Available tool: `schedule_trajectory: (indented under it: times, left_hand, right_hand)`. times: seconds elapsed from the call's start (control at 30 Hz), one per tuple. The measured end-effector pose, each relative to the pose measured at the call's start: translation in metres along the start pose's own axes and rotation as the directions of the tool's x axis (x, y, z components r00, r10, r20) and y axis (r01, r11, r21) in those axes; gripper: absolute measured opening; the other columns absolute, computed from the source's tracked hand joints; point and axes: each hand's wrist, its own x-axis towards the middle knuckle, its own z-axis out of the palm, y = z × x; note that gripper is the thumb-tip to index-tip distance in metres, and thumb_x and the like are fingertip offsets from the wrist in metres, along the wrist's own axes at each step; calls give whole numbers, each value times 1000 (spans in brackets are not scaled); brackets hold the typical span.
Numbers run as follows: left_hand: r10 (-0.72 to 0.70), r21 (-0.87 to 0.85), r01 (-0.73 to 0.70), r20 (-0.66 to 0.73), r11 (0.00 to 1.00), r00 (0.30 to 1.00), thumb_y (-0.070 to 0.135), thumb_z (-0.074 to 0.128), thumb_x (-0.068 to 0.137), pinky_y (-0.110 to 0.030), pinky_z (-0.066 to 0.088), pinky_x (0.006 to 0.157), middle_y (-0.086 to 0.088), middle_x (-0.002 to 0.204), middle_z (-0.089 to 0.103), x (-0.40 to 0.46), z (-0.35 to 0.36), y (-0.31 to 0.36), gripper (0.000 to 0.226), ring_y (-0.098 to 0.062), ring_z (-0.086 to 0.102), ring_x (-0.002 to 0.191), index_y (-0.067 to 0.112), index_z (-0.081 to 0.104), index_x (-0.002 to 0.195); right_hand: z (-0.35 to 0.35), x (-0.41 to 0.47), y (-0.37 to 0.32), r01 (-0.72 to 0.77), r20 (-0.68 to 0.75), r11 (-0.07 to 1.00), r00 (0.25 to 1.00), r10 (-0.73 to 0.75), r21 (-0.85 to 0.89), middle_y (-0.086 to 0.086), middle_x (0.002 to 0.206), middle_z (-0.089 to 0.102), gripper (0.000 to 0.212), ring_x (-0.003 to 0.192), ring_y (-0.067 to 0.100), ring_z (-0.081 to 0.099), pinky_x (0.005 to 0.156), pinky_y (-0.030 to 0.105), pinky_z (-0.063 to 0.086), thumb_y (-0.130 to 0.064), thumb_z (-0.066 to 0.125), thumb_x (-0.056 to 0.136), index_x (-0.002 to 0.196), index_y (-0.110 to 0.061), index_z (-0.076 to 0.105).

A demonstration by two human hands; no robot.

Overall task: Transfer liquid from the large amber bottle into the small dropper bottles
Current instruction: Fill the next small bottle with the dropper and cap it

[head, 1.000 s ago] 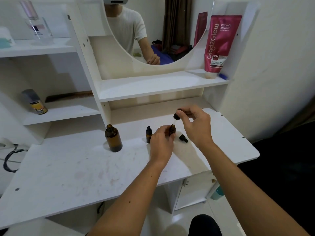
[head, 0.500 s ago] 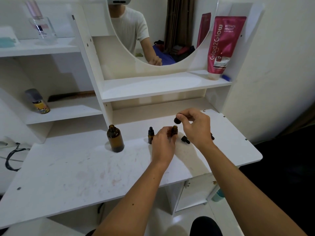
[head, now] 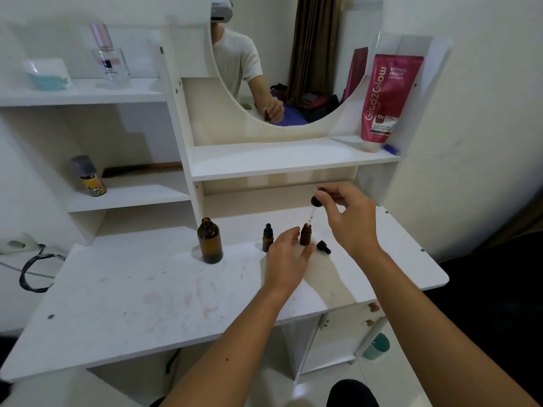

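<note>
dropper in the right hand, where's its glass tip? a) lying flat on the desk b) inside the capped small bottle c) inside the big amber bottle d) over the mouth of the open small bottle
d: the right hand pinches the dropper by its bulb, with the tip hanging just above the open small bottle, well away from the big amber bottle.

This is a home bedroom dressing corner: a white vanity bench (head: 117, 304) with a round mirror (head: 293, 69) above open shelves (head: 279, 160) that carry a pink lotion tube (head: 388, 98), a perfume bottle (head: 108, 57) and a comb (head: 141, 170), with a curtain reflected in the glass.
</note>
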Motion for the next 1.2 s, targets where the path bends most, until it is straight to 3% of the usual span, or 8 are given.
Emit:
schedule_trajectory:
  times: [0.23,0.33,0.63,0.8,1.0,1.2]
  left_hand:
    - [-81,-80,82,10,993,997,43,74,93,-33,52,108,11,128,67,-37,-35,-5,52,-8,62,117,27,58,139]
    - [-97,-96,97,8,991,995,47,73,92,-26,55,101,18,118,68,-52,-61,-12,43,-6,65,107,31,62,131]
    - [-185,-104,163,-266,981,946,46,79,87,-16,53,80,18,98,68,-62,-136,-41,33,-6,66,91,31,66,113]
    - [-201,-82,184,-362,979,910,49,81,84,-25,57,89,20,108,66,-53,-156,-53,41,-6,65,97,35,60,116]
    - [-252,-122,222,-379,967,890,44,84,82,-32,55,100,9,126,66,-40,-158,-58,57,-14,64,110,26,58,130]
    - [-236,-135,199,-386,971,892,38,83,85,-38,56,102,8,122,70,-35,-155,-62,50,-14,66,109,24,61,128]
  right_hand:
    - [15,4,-41,102,-6,994,995,-102,45,-1,94,79,14,89,8,75,88,21,59,-18,74,98,109,-9,77]
    - [37,0,-66,162,-5,983,987,-162,91,-1,96,78,14,90,2,73,85,14,56,-16,75,97,108,-7,77]
    - [98,-4,-119,113,59,955,989,-135,274,-2,103,76,16,96,6,72,88,16,56,-16,73,99,113,-10,76]
    - [116,-4,-123,67,87,950,991,-98,304,-2,102,77,15,95,4,72,87,13,55,-17,72,99,112,-11,76]
    - [131,-5,-115,90,131,965,984,-125,246,0,102,77,16,94,6,72,88,15,56,-17,73,99,113,-10,76]
    - [144,-11,-101,57,210,981,973,-96,186,-3,100,77,16,92,5,73,87,16,57,-20,75,97,111,-13,77]
